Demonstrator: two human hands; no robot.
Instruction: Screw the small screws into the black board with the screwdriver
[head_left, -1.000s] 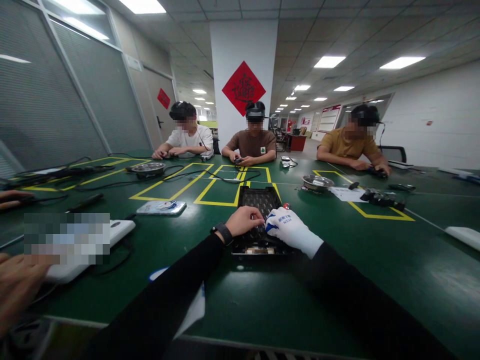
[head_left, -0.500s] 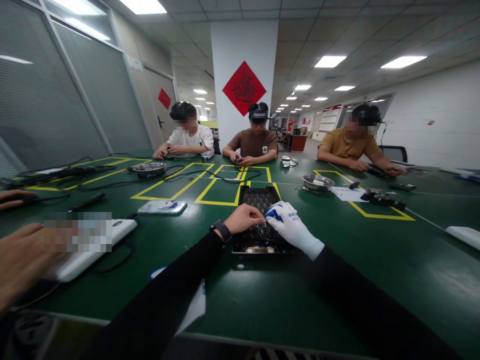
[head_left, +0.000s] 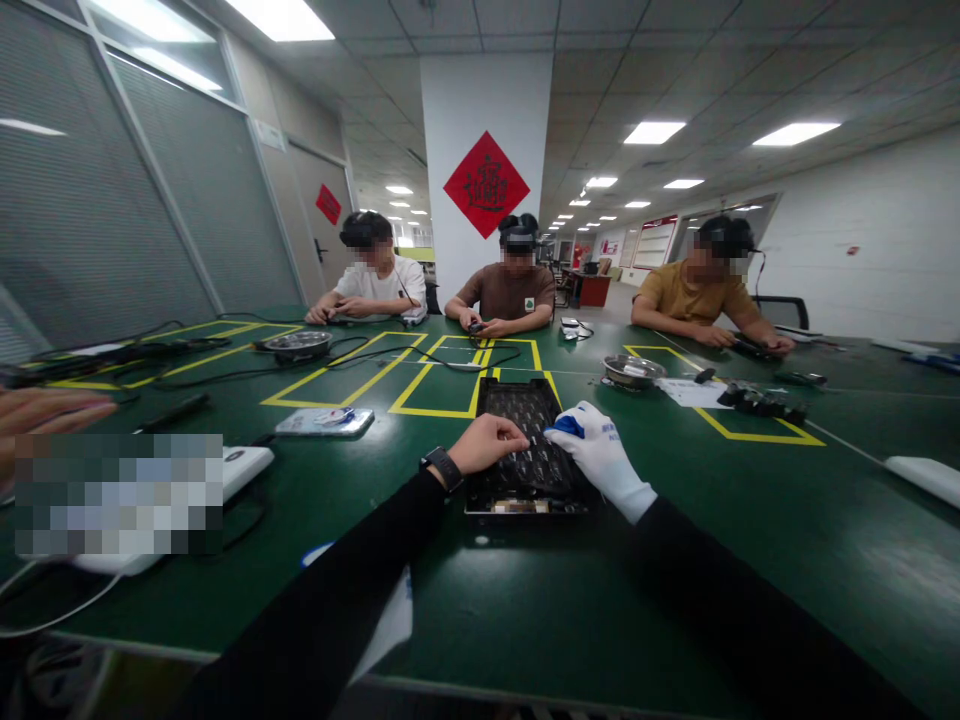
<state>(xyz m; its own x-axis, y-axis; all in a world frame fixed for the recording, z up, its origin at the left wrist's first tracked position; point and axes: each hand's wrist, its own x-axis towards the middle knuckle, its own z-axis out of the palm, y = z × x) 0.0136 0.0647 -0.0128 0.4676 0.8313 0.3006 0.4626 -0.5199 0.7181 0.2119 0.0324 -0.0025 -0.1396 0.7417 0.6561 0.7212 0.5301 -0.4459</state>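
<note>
My left hand (head_left: 491, 443), bare with a black watch at the wrist, is closed in a pinch over the left side of a black, tray-like case (head_left: 517, 400). Whatever its fingertips hold is too small to name. The case has many small pits or shiny pieces inside and a pale strip (head_left: 519, 507) at its near end. My right hand (head_left: 600, 450), in a white glove with blue print, is curled at the case's right edge. Blue shows at its fingers; I cannot tell whether that is glove coating or a held thing.
A phone (head_left: 325, 421) lies to the left, near a white device (head_left: 247, 459) and another person's hand (head_left: 56, 415). Metal bowls (head_left: 634, 370) and black parts (head_left: 761, 402) stand farther off. Cables (head_left: 367, 350) cross the green table. Several people sit opposite.
My right hand has drawn slightly right, apart from my left fingertips. My left hand stays over the case. At far left, the neighbouring person's hand has shifted back from the white device.
</note>
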